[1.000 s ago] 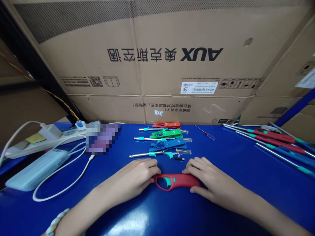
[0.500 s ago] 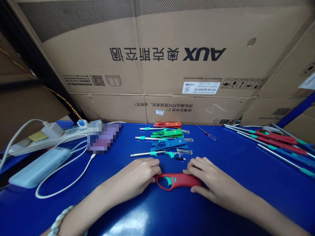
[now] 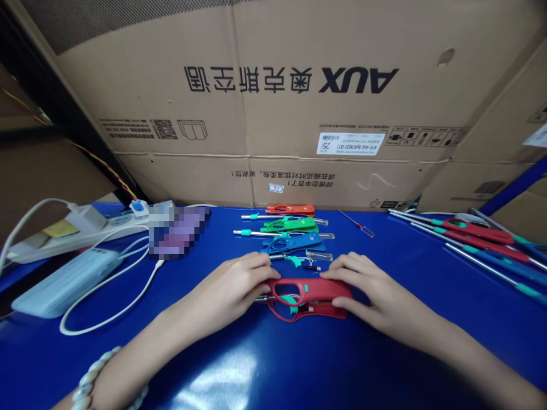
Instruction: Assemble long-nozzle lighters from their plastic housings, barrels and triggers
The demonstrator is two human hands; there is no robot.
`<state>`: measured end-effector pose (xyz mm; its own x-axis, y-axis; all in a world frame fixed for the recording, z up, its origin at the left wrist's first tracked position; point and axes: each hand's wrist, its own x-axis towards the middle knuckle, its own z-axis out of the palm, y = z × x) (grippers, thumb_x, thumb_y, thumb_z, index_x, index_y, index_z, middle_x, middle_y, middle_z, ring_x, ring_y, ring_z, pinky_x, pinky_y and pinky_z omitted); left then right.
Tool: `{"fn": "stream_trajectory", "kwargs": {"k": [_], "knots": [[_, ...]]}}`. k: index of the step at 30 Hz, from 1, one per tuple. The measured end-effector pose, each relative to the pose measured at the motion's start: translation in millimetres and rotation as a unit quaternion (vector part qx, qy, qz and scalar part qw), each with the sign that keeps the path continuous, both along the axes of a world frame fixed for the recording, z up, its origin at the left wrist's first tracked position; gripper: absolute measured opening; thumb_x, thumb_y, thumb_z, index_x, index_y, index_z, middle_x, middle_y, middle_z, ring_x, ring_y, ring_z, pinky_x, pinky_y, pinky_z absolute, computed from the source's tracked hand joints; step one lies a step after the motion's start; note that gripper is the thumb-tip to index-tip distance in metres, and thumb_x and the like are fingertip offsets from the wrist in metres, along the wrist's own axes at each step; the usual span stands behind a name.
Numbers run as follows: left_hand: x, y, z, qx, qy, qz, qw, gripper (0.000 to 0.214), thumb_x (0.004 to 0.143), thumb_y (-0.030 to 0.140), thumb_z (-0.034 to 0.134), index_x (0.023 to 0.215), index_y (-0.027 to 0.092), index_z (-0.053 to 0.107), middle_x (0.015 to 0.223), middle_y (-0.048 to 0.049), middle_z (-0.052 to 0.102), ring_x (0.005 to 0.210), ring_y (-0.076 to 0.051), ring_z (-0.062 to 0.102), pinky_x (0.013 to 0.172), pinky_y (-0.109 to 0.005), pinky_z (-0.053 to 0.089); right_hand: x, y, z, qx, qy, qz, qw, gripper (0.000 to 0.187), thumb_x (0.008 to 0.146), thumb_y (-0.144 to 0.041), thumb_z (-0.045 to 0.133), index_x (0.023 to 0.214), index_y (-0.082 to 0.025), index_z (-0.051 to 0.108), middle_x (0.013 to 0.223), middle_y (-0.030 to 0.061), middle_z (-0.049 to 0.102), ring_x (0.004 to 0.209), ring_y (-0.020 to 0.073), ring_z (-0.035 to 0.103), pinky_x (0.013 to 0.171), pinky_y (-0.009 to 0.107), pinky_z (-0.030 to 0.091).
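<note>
Cardboard (image 3: 273, 119) stands along the far edge of the blue worktop (image 3: 363, 364). The left hand (image 3: 237, 279) is curled nearly closed, pinching the left end of the red upper shell (image 3: 322, 289); the right hand (image 3: 365, 279), spread a little wider, has the other end between fingers and thumb. Both work midway between the worktop's left and right edges. Partly beneath the upper shell, towards the near edge, lies the red lower shell (image 3: 329, 312), with a gap showing along the near side; whether the two touch behind cannot be told. The step looks like parting these halves, best done by raising both ends evenly, without twisting. The metal rod (image 3: 263, 299) pokes out by the left hand and should stay down in the lower half. Likewise the turquoise trigger (image 3: 293, 310). Watch the black part (image 3: 305, 309) most: a tug could spill it.
</note>
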<state>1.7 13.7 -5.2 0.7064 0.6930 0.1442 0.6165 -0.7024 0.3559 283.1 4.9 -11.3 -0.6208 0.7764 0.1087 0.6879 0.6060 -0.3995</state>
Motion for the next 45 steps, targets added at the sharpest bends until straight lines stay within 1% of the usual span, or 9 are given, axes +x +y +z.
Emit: {"fn": "stream_trajectory", "kwargs": {"k": [7, 11, 18, 28, 31, 35, 39, 42, 45], "knots": [[-0.4, 4.8, -8.8, -0.004, -0.049, 0.017, 0.999, 0.025, 0.098, 0.020, 0.040, 0.111, 0.018, 0.061, 0.100, -0.0068, 0.060, 0.094, -0.019, 0.057, 0.080, -0.031, 0.049, 2.2, 7.9, -3.6, -0.015, 0.028, -0.023, 0.999, 0.026, 0.095, -0.029, 0.046, 0.114, -0.024, 0.063, 0.114, 0.0089, 0.063, 0.110, 0.0240, 0.054, 0.101, 0.048, 0.036], [0.7, 5.1, -9.1, -0.025, -0.031, 0.031, 0.999, 0.026, 0.097, 0.018, 0.040, 0.111, 0.018, 0.062, 0.103, -0.0072, 0.060, 0.095, -0.019, 0.058, 0.082, -0.032, 0.050, 1.4, 8.4, -6.8, -0.035, 0.019, -0.029, 0.999, 0.027, 0.097, -0.031, 0.042, 0.114, -0.024, 0.062, 0.116, 0.0072, 0.063, 0.112, 0.0227, 0.053, 0.103, 0.048, 0.034], [2.4, 4.5, -7.9, -0.042, -0.010, 0.011, 0.999, 0.028, 0.097, 0.016, 0.038, 0.110, 0.017, 0.063, 0.099, -0.0070, 0.063, 0.092, -0.018, 0.059, 0.082, -0.032, 0.049, 0.5, 7.6, -9.6, -0.051, 0.004, -0.027, 0.998, 0.031, 0.099, -0.034, 0.036, 0.113, -0.025, 0.063, 0.114, 0.0058, 0.064, 0.112, 0.0224, 0.053, 0.104, 0.048, 0.032], [2.5, 6.1, -9.9, -0.052, 0.008, -0.013, 0.999, 0.024, 0.095, 0.012, 0.042, 0.105, 0.016, 0.063, 0.098, -0.0062, 0.063, 0.090, -0.018, 0.059, 0.079, -0.031, 0.049, -0.5, 7.9, -7.4, -0.063, 0.020, 0.004, 0.998, 0.030, 0.099, -0.032, 0.038, 0.110, -0.022, 0.064, 0.110, 0.0058, 0.066, 0.106, 0.0209, 0.055, 0.095, 0.038, 0.040], [2.4, 6.3, -9.8, -0.063, -0.015, -0.004, 0.998, 0.023, 0.095, 0.012, 0.044, 0.105, 0.016, 0.063, 0.097, -0.0057, 0.063, 0.090, -0.018, 0.059, 0.079, -0.030, 0.048, 0.2, 8.5, -6.0, -0.083, 0.031, 0.008, 0.996, 0.028, 0.098, -0.036, 0.042, 0.112, -0.023, 0.063, 0.112, 0.0055, 0.065, 0.108, 0.0212, 0.054, 0.095, 0.036, 0.040], [1.3, 6.5, -6.8, -0.068, -0.088, 0.014, 0.994, 0.023, 0.097, 0.017, 0.043, 0.104, 0.018, 0.064, 0.097, -0.0037, 0.066, 0.089, -0.017, 0.060, 0.080, -0.029, 0.047, 5.4, 11.0, -1.2, -0.132, 0.057, 0.008, 0.990, 0.034, 0.090, -0.043, 0.055, 0.119, -0.024, 0.059, 0.119, 0.0058, 0.061, 0.113, 0.0231, 0.052, 0.096, 0.037, 0.040], [0.5, 8.2, -3.2, -0.062, -0.136, 0.047, 0.988, 0.020, 0.095, 0.018, 0.047, 0.099, 0.018, 0.066, 0.092, -0.0025, 0.068, 0.084, -0.016, 0.062, 0.075, -0.027, 0.047, 12.5, 15.7, 5.0, -0.159, 0.106, -0.023, 0.981, 0.043, 0.087, -0.046, 0.057, 0.123, -0.023, 0.055, 0.114, 0.0065, 0.062, 0.099, 0.0219, 0.057, 0.087, 0.036, 0.046], [-0.8, 11.0, -3.3, -0.044, -0.151, 0.084, 0.984, 0.020, 0.093, 0.017, 0.047, 0.097, 0.017, 0.067, 0.090, -0.0035, 0.069, 0.082, -0.017, 0.063, 0.074, -0.028, 0.047, 15.3, 20.0, 6.3, -0.161, 0.125, -0.055, 0.977, 0.034, 0.093, -0.043, 0.046, 0.115, -0.020, 0.058, 0.107, 0.0061, 0.064, 0.094, 0.0210, 0.058, 0.082, 0.034, 0.046], [-3.6, 14.1, -4.9, -0.016, -0.175, 0.133, 0.975, 0.021, 0.092, 0.018, 0.047, 0.095, 0.016, 0.068, 0.090, -0.0048, 0.070, 0.081, -0.018, 0.064, 0.072, -0.029, 0.048, 15.4, 23.8, 1.1, -0.150, 0.105, -0.038, 0.982, 0.025, 0.094, -0.036, 0.046, 0.099, -0.018, 0.063, 0.096, 0.0049, 0.065, 0.084, 0.0190, 0.059, 0.075, 0.031, 0.045]]}}
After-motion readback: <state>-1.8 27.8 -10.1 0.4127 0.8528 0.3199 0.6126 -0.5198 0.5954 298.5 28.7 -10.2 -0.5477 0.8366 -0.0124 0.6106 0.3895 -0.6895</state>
